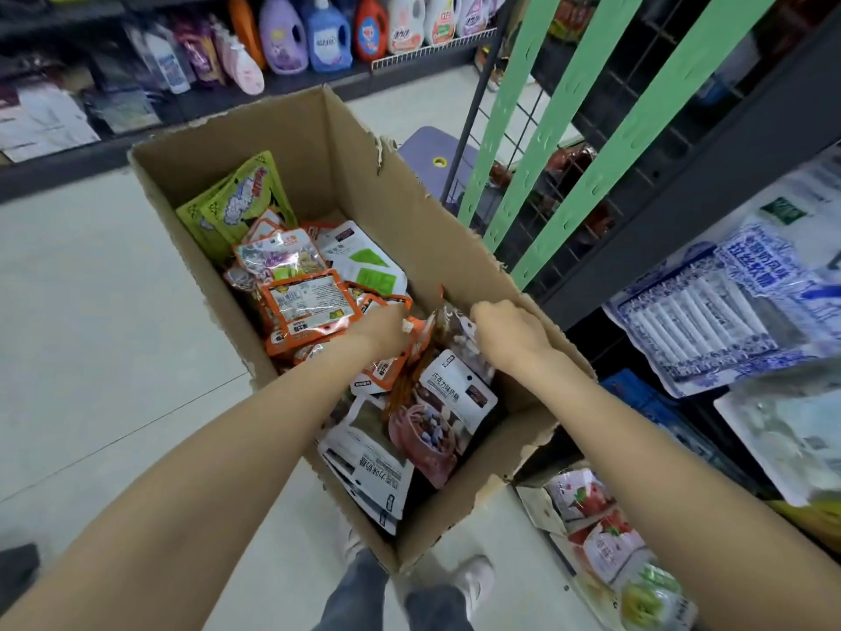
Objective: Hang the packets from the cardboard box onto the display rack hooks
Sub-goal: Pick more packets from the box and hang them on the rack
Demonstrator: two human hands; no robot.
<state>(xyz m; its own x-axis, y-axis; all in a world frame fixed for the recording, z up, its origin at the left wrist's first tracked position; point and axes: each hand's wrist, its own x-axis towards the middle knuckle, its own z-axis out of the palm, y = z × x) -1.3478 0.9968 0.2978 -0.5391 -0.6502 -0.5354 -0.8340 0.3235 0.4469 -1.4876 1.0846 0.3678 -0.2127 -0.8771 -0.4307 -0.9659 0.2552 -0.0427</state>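
The cardboard box (364, 143) stood open, packets (300, 302) heaped inside. Both hands were down among them: the left hand (387, 327) curled around orange packets, the right hand (509, 332) pinching a dark one. This looked like the picking step; next, lifting clear toward the rack (537, 143) beyond the right hand, past the box wall.

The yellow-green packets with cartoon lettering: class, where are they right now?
In the head view, the yellow-green packets stand in the far-left corner of the brown cardboard box, behind the orange-edged packets.
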